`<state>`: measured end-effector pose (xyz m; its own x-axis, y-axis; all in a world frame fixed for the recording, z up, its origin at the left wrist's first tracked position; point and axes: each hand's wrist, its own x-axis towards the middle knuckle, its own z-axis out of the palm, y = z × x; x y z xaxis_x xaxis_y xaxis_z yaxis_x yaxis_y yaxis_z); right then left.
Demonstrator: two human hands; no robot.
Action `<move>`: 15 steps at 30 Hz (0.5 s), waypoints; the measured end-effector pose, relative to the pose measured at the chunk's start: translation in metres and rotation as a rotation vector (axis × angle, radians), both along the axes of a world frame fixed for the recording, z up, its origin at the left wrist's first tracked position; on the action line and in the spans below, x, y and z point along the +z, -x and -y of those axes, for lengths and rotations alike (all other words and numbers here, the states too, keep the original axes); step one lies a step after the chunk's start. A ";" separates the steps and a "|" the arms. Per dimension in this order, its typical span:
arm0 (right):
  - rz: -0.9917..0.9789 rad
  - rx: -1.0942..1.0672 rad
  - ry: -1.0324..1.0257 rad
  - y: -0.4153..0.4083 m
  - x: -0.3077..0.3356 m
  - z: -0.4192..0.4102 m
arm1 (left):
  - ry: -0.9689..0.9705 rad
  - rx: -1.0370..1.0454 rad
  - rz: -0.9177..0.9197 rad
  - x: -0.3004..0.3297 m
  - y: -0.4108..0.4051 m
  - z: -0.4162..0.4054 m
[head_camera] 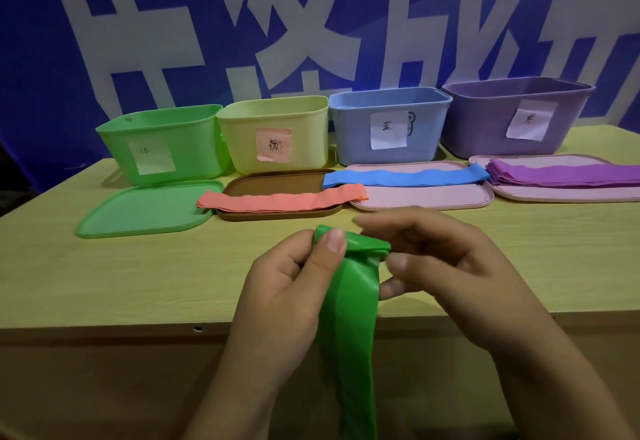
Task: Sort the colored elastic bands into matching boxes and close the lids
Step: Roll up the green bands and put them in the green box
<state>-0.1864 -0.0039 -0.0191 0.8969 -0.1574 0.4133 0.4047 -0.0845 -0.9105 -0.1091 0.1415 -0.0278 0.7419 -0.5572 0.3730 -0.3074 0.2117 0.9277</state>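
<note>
Green box (pixel 162 143) open at far left of desk (pixel 104 283), green lid (pixel 145 209) flat before it. Left hand (pixel 287 287) pinches top of green band (pixel 346 318), thumb pressed on fold; band hangs over desk edge. Right hand (pixel 446 266) fingers curl at fold, grip unclear. Risk: loose roll springs open, slips off.

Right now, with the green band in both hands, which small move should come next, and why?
Probably finish folding the green elastic band, then carry it to the green box. The left hand pinches its folded top, the right hand touches the fold, and its long end hangs below the table edge. The box is open, its green lid lying in front.
</note>
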 end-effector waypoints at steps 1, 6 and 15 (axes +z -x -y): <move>-0.015 0.045 -0.037 0.001 0.001 0.001 | -0.008 0.008 0.024 0.001 0.000 -0.001; -0.040 -0.120 0.138 0.001 0.007 -0.005 | -0.078 -0.016 0.079 0.002 0.002 -0.004; 0.138 -0.443 0.607 -0.003 0.004 -0.010 | -0.140 0.025 0.107 -0.003 0.003 0.000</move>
<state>-0.1837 0.0061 -0.0152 0.7368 -0.1995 0.6460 0.3234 -0.7350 -0.5959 -0.1123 0.1417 -0.0304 0.7164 -0.5912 0.3705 -0.4097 0.0734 0.9093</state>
